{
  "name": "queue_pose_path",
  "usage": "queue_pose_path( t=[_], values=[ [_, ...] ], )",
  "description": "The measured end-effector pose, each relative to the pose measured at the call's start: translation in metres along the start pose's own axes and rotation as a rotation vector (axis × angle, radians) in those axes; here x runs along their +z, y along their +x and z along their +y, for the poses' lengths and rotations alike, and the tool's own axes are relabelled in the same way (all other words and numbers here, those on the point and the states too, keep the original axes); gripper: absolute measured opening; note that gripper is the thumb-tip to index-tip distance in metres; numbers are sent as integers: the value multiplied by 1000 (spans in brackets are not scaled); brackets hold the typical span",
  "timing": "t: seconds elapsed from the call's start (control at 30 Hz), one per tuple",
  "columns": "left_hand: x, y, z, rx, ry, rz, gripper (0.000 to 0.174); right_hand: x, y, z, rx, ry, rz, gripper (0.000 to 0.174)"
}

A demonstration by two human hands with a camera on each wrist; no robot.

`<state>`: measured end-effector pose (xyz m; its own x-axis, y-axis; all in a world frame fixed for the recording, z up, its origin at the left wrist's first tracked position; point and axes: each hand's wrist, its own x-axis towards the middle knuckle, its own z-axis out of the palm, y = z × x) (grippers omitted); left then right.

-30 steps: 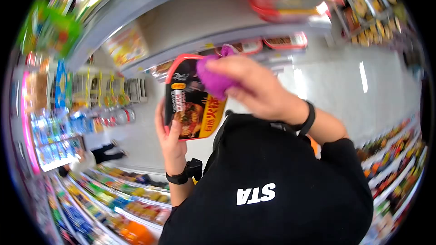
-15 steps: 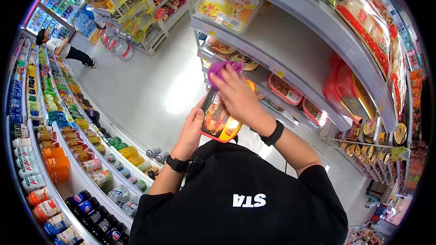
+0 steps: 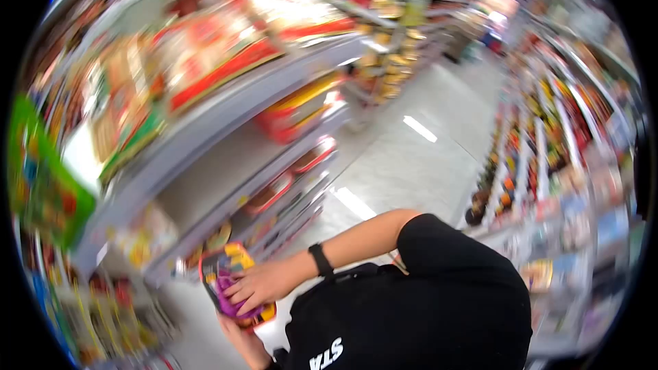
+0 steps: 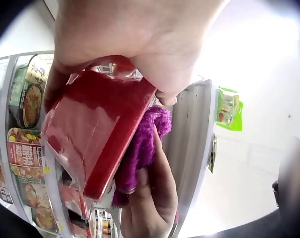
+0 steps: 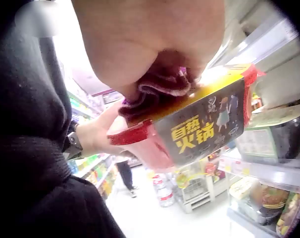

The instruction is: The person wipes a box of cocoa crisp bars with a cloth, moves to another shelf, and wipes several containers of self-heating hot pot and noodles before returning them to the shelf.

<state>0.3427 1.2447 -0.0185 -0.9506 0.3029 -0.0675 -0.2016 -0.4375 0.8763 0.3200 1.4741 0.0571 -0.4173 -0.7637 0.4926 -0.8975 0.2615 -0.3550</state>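
A self-heating hot pot box with a red tub, clear wrap and a black-and-yellow sleeve is held in my left hand. In the left wrist view that hand grips one end of the tub, its fingers and thumb round the rim. My right hand holds a bunched purple cloth against the box's printed top. The cloth lies between the right fingers and the lid in the left wrist view. In the right wrist view it folds under the palm, hiding part of the top.
A grey shelf unit stands close by, with red-and-yellow boxes and packaged noodles on it. Floor tiles run along the aisle to shelves of bottles and packets. The head view is blurred.
The head view has swung along the aisle, so the box now appears lower left. My right hand and the cloth have shifted from the lid's far end to its middle. The left hand still grips the box.
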Motion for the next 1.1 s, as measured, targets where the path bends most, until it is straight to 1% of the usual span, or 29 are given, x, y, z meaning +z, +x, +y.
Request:
queue_pose_path(
  t=[0.03,0.07,0.1,0.13,0.17,0.2,0.23,0.27,0.3,0.33,0.37,0.4,0.43,0.47,0.5,0.57,0.6,0.63,0.67,0.7,0.73,0.8,0.83,0.9,0.97,1.0,1.03,1.1],
  values=[
    [3,4,7,-37,-29,46,57,5,2,0,174,-57,25,42],
    [-24,13,-8,-94,143,58,66,5,0,4,289,-101,113,45],
    [-5,13,6,-101,147,14,66,7,-2,-2,387,-127,199,49],
    [10,7,26,-154,180,-43,62,9,-2,-7,404,-153,221,49],
    [21,5,38,-210,208,-92,58,9,-1,-13,472,-225,260,48],
    [18,12,32,-214,205,-107,58,7,-1,-16,534,-288,286,47],
    [13,20,22,-171,181,-101,62,8,-1,-20,541,-297,286,47],
    [14,26,18,-129,156,-92,66,8,-1,-25,480,-259,237,47],
    [12,29,17,-131,155,-96,66,7,1,-29,415,-219,190,47],
    [8,31,16,-152,44,-128,63,7,1,-34,333,-210,86,44],
    [6,35,20,-164,-59,-159,61,8,-4,-36,326,-214,97,44],
    [21,32,29,-64,30,-141,63,13,-12,-35,194,-154,80,41],
    [28,29,37,-7,92,-141,63,17,-19,-30,62,-90,60,38],
    [30,28,41,16,123,-152,62,17,-26,-22,24,-95,29,37],
    [31,25,42,34,149,-161,62,10,-28,-20,22,-85,29,37],
    [30,22,41,54,121,-155,60,-9,-36,-16,183,-145,129,40],
    [31,20,43,55,131,-135,58,-23,-30,-22,326,-205,130,44],
    [34,16,45,54,143,-119,57,-30,-22,-18,368,-262,179,46],
    [38,12,50,37,153,-123,55,-29,-16,-12,398,-318,262,44],
    [48,8,52,67,203,-38,60,-25,-9,-6,425,-375,348,42],
    [51,5,54,68,219,-1,60,-20,0,0,423,-377,349,42],
    [52,-2,58,53,217,32,60,-9,19,6,378,-233,410,42],
    [52,-4,60,42,207,47,61,-5,25,4,333,-154,387,42],
    [52,-10,62,20,194,73,61,9,36,-1,125,-171,377,41],
    [49,-15,63,-4,176,95,62,23,40,-11,-30,-121,266,36],
    [51,-16,62,-21,162,105,62,29,40,-19,-83,-61,273,25],
    [50,-17,62,-32,151,112,63,33,37,-24,-79,-47,289,26],
    [49,-18,61,-57,123,116,63,25,35,-22,-124,-22,209,27]
  ],
)
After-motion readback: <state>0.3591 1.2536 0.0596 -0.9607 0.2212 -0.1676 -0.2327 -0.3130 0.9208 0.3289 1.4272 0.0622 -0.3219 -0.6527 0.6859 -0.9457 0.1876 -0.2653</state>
